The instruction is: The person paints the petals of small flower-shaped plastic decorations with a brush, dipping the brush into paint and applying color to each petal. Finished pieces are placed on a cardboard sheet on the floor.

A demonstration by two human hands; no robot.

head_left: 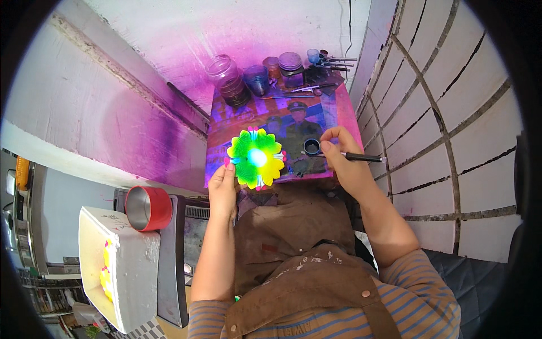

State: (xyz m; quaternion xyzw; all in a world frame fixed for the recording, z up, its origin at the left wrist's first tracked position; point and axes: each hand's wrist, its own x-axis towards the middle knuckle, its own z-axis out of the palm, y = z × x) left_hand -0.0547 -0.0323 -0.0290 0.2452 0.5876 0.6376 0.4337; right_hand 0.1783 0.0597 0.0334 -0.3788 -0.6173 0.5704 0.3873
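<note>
Between the fingers and thumb of my left hand [222, 186], a flower-shaped piece [248, 158] is held by its left edge. Its petals are green and yellow, the middle glares white, and small pink tips stick out around it. My right hand [345, 161] grips an airbrush [364, 157] with a black handle and a round dark paint cup. The airbrush lies level, its cup to the right of the flower and a short gap away. Both hands are over the near part of a paint-stained table [226, 135].
Along the table's back stand a tall clear jar [228, 82], a blue cup [257, 79] and a lidded jar [291, 70]; more airbrushes [339, 63] lie at the back right. A tiled wall [435, 141] borders the right. On the left are a red pot [149, 208] and a foam box [121, 226] holding yellow pieces.
</note>
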